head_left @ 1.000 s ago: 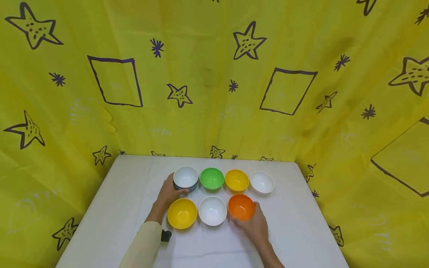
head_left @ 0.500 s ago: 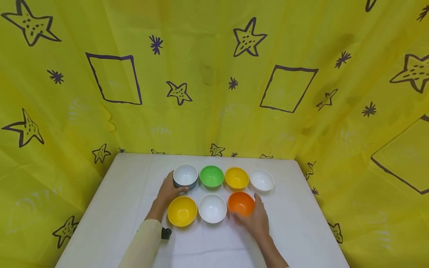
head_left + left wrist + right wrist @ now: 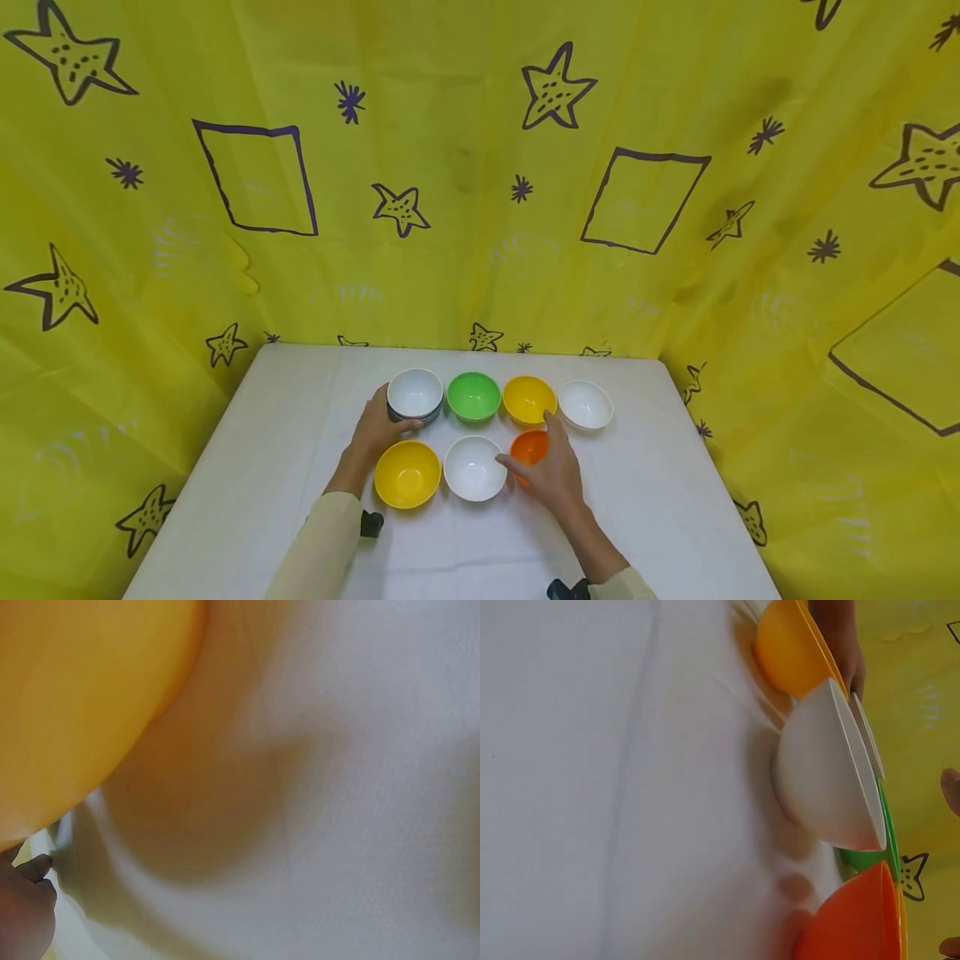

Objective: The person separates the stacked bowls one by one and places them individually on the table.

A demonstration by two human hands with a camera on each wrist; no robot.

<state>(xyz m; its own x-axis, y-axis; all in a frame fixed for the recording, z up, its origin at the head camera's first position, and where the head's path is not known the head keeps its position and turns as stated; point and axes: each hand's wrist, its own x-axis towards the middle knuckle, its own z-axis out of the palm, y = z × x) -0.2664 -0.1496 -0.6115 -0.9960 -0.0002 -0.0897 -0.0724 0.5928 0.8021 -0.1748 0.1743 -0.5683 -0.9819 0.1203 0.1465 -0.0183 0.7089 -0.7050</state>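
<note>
My left hand (image 3: 377, 429) grips a white bowl (image 3: 416, 393) nested in a blue-grey bowl (image 3: 429, 417) at the back row's left end, thumb at the front. Over the orange bowl (image 3: 528, 447) hovers my right hand (image 3: 553, 473), thumb and fingers spread, holding nothing. Its thumb reaches toward the front white bowl (image 3: 474, 469); its fingers point at the back yellow bowl (image 3: 529, 399). A front yellow bowl (image 3: 407, 475) stands by my left wrist and fills a corner of the left wrist view. In the right wrist view, only fingertips (image 3: 951, 791) of my right hand show.
A green bowl (image 3: 474, 396) and another white bowl (image 3: 586, 405) stand in the back row. All rest upright on a white-covered table (image 3: 675, 500). A yellow curtain (image 3: 465, 275) with drawn stars surrounds the table's back and sides.
My right hand has let go of the orange bowl and moved up and left over it, fingers spreading. My left hand stays on the stacked bowls.
</note>
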